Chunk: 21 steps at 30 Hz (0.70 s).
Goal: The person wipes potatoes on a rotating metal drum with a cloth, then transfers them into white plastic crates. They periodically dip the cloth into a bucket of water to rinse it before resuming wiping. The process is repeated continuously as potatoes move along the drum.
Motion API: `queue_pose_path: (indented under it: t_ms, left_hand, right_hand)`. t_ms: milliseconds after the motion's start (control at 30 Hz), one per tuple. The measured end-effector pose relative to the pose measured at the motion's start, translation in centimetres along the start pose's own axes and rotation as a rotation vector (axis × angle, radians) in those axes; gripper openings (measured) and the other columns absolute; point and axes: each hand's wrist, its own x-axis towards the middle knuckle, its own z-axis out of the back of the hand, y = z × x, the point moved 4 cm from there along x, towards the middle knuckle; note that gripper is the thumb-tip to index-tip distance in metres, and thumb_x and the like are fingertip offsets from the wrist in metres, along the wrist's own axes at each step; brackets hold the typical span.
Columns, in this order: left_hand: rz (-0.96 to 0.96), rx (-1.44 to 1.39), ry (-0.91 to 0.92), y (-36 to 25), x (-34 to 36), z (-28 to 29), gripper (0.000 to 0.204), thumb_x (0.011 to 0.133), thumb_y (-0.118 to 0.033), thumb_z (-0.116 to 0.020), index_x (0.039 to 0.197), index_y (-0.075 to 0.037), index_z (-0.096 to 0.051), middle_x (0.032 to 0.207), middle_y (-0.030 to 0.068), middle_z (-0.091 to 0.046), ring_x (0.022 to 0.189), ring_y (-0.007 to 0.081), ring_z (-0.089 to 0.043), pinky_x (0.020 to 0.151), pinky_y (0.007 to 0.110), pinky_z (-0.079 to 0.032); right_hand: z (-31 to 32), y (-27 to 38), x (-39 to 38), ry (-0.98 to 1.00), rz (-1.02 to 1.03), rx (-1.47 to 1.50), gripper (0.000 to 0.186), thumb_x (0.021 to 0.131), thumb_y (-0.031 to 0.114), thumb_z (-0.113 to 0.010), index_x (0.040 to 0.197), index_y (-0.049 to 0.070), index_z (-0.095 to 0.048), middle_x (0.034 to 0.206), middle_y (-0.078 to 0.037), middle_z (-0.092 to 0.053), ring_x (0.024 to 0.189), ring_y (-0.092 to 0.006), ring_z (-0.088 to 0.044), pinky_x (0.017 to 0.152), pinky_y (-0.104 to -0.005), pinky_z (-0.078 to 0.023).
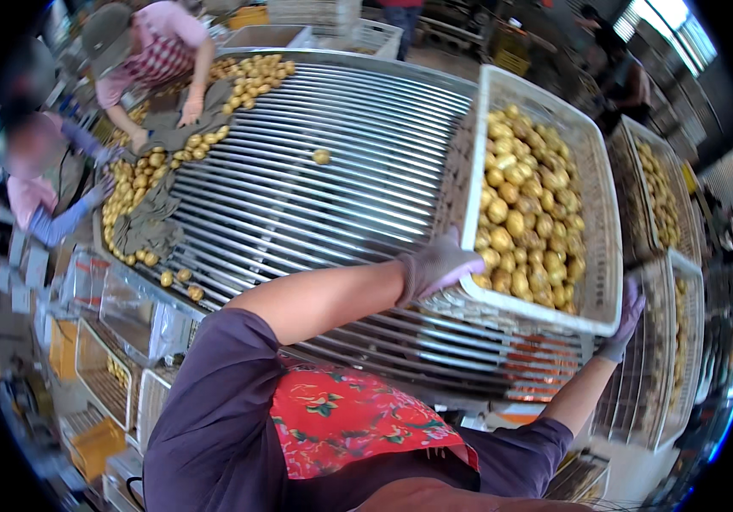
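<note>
A white plastic crate (601, 192) full of small yellow potatoes (528, 205) stands tilted over the right end of the roller table (341, 171). Gloved, my left hand (441, 266) grips the crate's rim at its near left corner. My right hand (625, 324), also gloved, presses against the outer side at the near right corner, fingers pointing up along it. The crate's underside is hidden, so I cannot tell whether it rests on the rollers. One loose potato (321, 156) lies mid-table.
Two people, one in a dark cap (108, 38), handle potatoes (136, 175) and grey-brown cloths (149, 213) at the table's far left. Filled crates (677, 341) stand close on my right. Other crates (106, 375) are at lower left.
</note>
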Motion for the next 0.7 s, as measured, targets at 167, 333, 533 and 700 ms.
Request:
queue_pose_path:
  t_ms: [167, 333, 533, 700]
  left_hand:
    - [-0.005, 0.080, 0.055, -1.1, -1.5, 0.9, 0.067, 0.077, -0.020, -0.070, 0.124, 0.014, -0.038, 0.104, 0.0245, -0.061, 0.092, 0.0257, -0.062, 0.078, 0.035, -0.051]
    - [-0.141, 0.284, -0.009, 0.5, -1.9, 1.4, 0.074, 0.081, -0.028, -0.069, 0.130, 0.013, -0.031, 0.104, 0.0317, -0.061, 0.097, 0.0361, -0.065, 0.086, 0.038, -0.050]
    - [-0.098, 0.192, 0.055, 0.9, -2.2, 3.3, 0.087, 0.082, -0.027, -0.069, 0.141, 0.013, -0.020, 0.102, 0.0311, -0.061, 0.094, 0.0327, -0.066, 0.079, 0.038, -0.051]
    - [-0.160, -0.077, 0.065, 1.2, -2.0, 5.9, 0.088, 0.079, -0.021, -0.070, 0.143, 0.011, -0.020, 0.093, 0.0164, -0.059, 0.075, 0.0206, -0.058, 0.066, 0.033, -0.051]
  right_hand:
    - [-9.1, -1.2, -0.6, -0.105, -0.417, 0.349, 0.068, 0.099, 0.056, -0.037, 0.146, 0.006, -0.036, 0.141, -0.011, -0.047, 0.128, -0.0263, -0.045, 0.107, -0.0445, -0.035]
    - [-10.8, 1.9, -2.6, -0.321, -0.320, 0.105, 0.073, 0.097, 0.060, -0.038, 0.142, 0.002, -0.042, 0.140, -0.015, -0.047, 0.125, -0.0290, -0.046, 0.109, -0.0429, -0.033]
    - [-13.1, 4.4, -4.3, -0.196, -0.284, 0.105, 0.067, 0.099, 0.056, -0.040, 0.139, 0.002, -0.047, 0.134, -0.012, -0.052, 0.121, -0.0244, -0.050, 0.104, -0.0407, -0.038]
    - [-14.8, 6.0, -5.5, 0.025, -0.204, -0.009, 0.058, 0.105, 0.046, -0.032, 0.137, 0.001, -0.049, 0.128, -0.010, -0.057, 0.115, -0.0206, -0.054, 0.104, -0.0358, -0.038]
